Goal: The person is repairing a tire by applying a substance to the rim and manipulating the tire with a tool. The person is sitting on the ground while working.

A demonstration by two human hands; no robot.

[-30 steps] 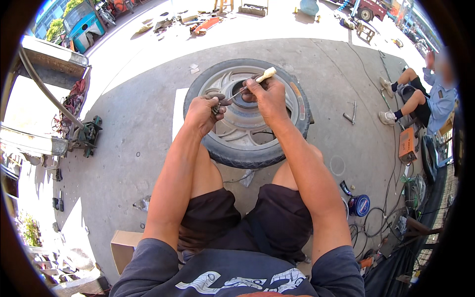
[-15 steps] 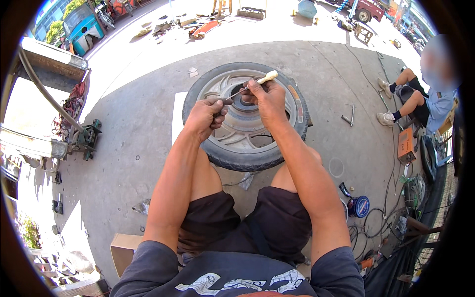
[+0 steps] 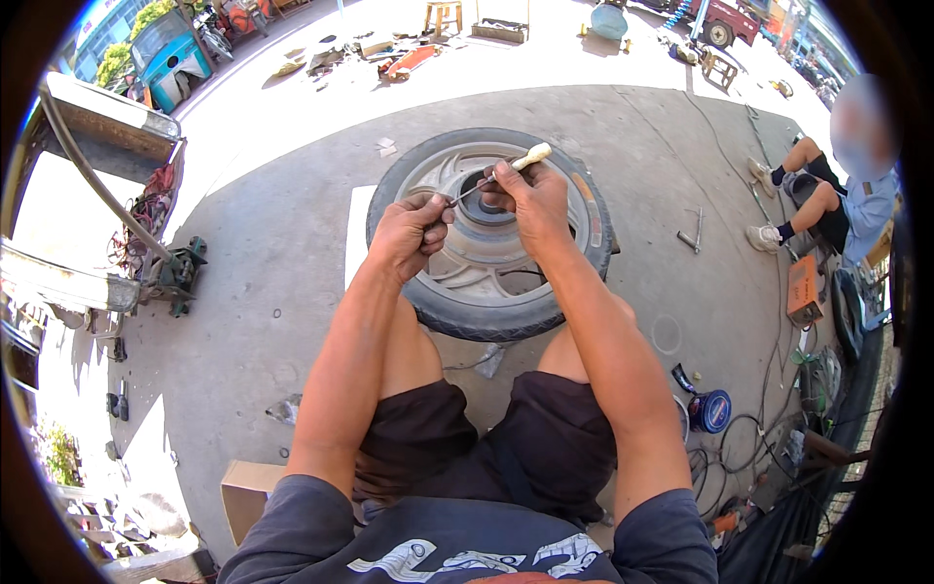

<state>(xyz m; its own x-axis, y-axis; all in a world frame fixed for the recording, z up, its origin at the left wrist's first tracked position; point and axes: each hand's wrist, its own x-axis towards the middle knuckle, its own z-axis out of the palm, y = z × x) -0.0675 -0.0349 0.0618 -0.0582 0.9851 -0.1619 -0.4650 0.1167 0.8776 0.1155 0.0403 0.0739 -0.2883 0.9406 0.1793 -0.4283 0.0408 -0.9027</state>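
A wheel (image 3: pixel 448 282) with a pale cast rim and a black tyre (image 3: pixel 486 327) lies flat on the ground between my knees. Over its hub, my right hand (image 3: pixel 537 206) grips a tool with a cream handle (image 3: pixel 533 156) and a thin metal shaft; the handle points up and right. Whether it is a screwdriver or an awl, I cannot tell. My left hand (image 3: pixel 413 236) is closed in a pinch at the shaft's lower tip, left of the hub. Its fingers hide whatever small thing they hold there.
A T-shaped wrench (image 3: pixel 691 234) lies right of the wheel. Beyond it are a seated person (image 3: pixel 861 209), an orange box (image 3: pixel 804 289) and cables. A blue tin (image 3: pixel 708 411) stands by my right knee, a cardboard box (image 3: pixel 248 492) at lower left, a metal machine (image 3: pixel 175 273) at left.
The whole view has shifted slightly. My left fingers have turned a little around the tool's tip, and the shaft slants more steeply. Both hands keep their grip over the wheel.
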